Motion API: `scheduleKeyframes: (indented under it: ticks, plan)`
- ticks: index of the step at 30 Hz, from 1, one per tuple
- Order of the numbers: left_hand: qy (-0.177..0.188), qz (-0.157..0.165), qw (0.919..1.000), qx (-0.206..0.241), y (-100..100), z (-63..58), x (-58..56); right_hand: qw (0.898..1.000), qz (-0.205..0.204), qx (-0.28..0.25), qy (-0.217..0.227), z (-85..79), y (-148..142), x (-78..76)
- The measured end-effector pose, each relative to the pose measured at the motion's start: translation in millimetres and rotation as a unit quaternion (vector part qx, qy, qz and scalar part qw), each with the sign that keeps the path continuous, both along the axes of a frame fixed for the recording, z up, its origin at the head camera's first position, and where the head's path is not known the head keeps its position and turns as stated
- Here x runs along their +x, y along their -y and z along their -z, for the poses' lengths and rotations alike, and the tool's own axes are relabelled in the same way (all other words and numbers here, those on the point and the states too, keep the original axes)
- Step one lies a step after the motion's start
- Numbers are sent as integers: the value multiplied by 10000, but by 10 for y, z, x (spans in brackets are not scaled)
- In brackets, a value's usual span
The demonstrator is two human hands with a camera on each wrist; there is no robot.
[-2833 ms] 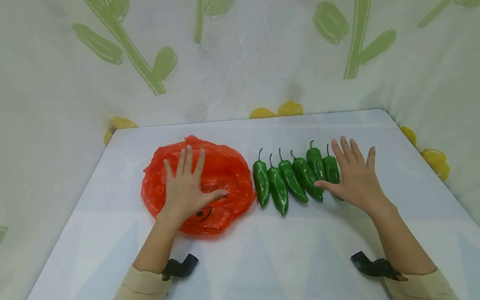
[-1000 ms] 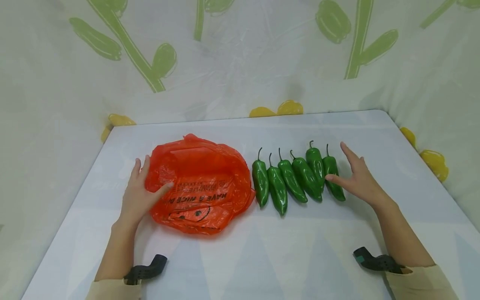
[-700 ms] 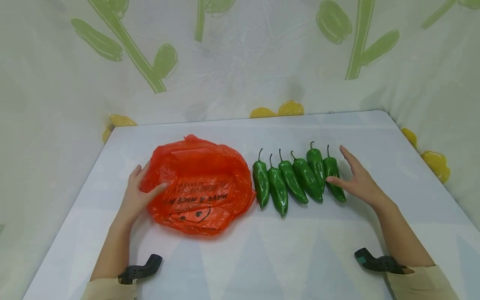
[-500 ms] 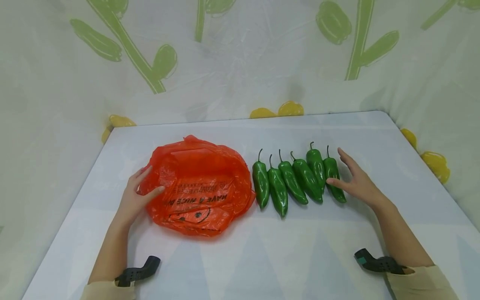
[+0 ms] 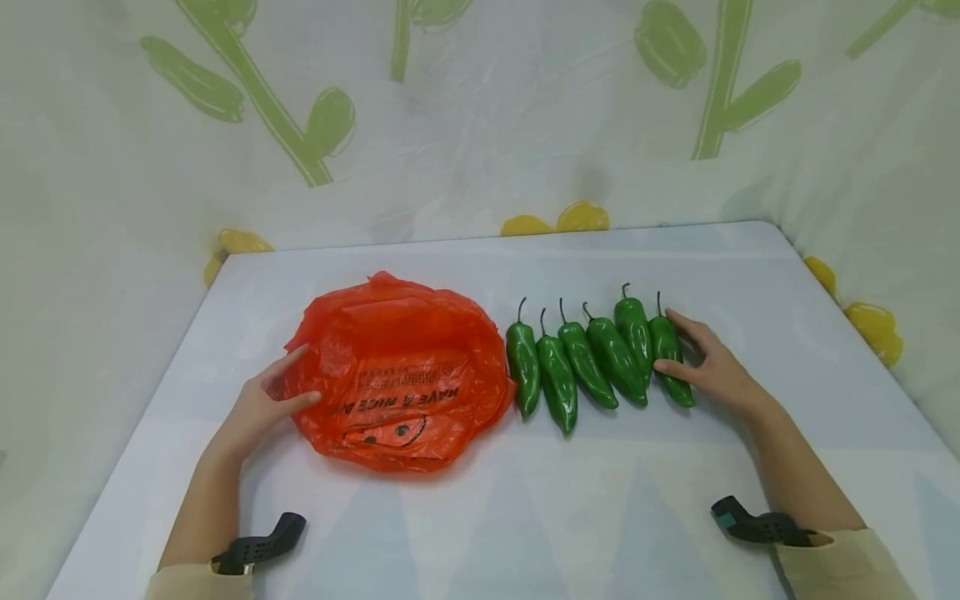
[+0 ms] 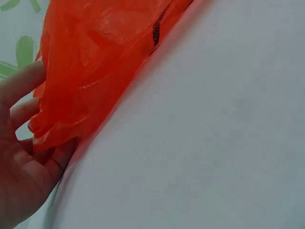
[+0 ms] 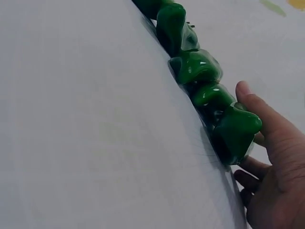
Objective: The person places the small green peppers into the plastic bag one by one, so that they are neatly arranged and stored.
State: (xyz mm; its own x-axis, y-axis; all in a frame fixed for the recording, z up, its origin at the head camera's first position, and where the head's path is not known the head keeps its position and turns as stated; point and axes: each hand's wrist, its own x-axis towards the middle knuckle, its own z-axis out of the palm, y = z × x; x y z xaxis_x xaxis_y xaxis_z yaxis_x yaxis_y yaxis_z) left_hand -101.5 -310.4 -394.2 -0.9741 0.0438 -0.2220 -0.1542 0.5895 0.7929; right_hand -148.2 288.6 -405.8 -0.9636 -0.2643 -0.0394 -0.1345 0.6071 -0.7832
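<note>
A crumpled red plastic bag [image 5: 420,333] with black printing lies on the left of the table. At its left edge is my left hand [image 5: 258,408], thumb and forefinger apart over the plastic. In the left wrist view the bag's edge [image 6: 71,114] drapes over some fingers of the left hand [image 6: 24,167], partly hiding them. Several green peppers stand in a row right of the bag, stems away from me. Around the rightmost pepper [image 5: 667,337] my right hand [image 5: 716,367] is spread, thumb over it, other fingers right at its outer side, as the right wrist view shows of this pepper [image 7: 238,129].
The white table [image 5: 480,533] has pale blue triangle shapes. Behind it and at the sides hangs a pale sheet [image 5: 480,150] with green plant and yellow flower prints. The leftmost pepper [image 5: 522,367] lies close against the bag's right edge.
My left hand has moved from above the bag to its left edge, and lower. My right hand has come down around the rightmost pepper, its fingers drawing closer. Bag and peppers stay nearly in place.
</note>
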Motion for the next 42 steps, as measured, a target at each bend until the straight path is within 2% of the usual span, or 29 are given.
scheduleKeyframes:
  ticks: [5,11,16,20,32,38,42]
  plan:
    - [57,143,9998,155,62,48,28,9995,-55,167,-262,-18,7,-14]
    - [89,160,9997,141,108,88,26,9985,270,464,36,-55,22,7]
    - [78,123,9995,294,167,106,30,9980,349,528,44,-24,38,0]
    - [71,112,9986,508,193,122,29,9986,400,338,84,-19,33,3]
    - [318,57,9978,580,208,154,12,9980,623,-37,90,-63,-40,22]
    - [402,162,9939,1013,239,164,-34,9974,686,-199,73,-138,-43,51]
    - [473,283,9880,1445,282,155,-38,9974,684,-244,-32,-214,4,42]
